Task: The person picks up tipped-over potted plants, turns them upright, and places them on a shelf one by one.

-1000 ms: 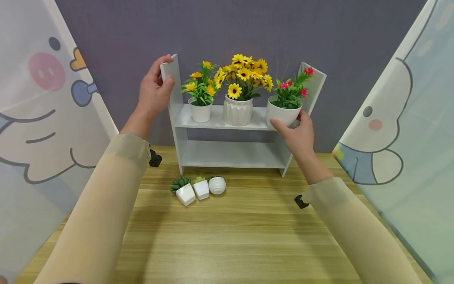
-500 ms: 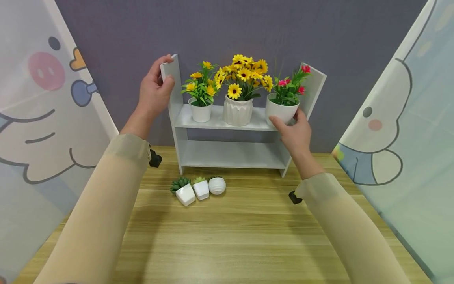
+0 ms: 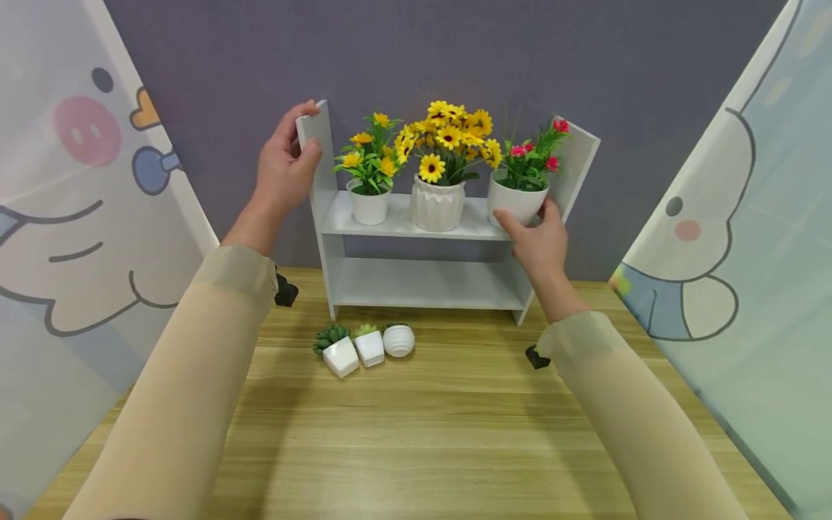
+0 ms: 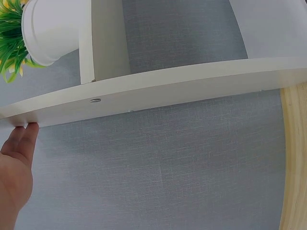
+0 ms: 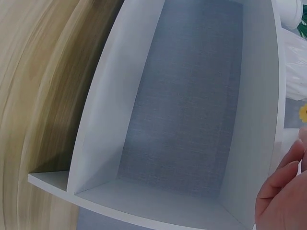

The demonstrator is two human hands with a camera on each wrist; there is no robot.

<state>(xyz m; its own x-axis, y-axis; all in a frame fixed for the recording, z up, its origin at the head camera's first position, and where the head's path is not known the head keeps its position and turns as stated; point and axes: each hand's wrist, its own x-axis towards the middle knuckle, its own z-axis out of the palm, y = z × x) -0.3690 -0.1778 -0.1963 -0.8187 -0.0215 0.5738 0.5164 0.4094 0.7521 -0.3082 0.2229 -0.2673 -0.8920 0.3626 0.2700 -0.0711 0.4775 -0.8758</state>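
Note:
A white two-tier shelf (image 3: 429, 282) stands at the back of the wooden table. My left hand (image 3: 284, 162) pinches the top of its left side panel (image 3: 315, 155), the thumb on the near side; in the left wrist view the fingers touch the panel's outer face. With thumb and fingers around its lower part, my right hand (image 3: 544, 242) holds a white flowerpot (image 3: 513, 202) of pink-red flowers at the right end of the upper board. Beside it stand a ribbed white pot (image 3: 437, 206) of yellow sunflowers and a small white pot (image 3: 369, 206) of orange-yellow flowers.
In front of the shelf, three small white potted succulents lie tipped on the table (image 3: 416, 433): a square pot (image 3: 341, 357), another square pot (image 3: 370, 348) and a round pot (image 3: 399, 340). The lower board (image 3: 425, 283) is bare. A grey wall (image 3: 429, 50) rises behind.
The pot with pink-red flowers has shifted slightly left and upright along the upper board, my right hand moving with it. My left hand keeps its hold on the side panel.

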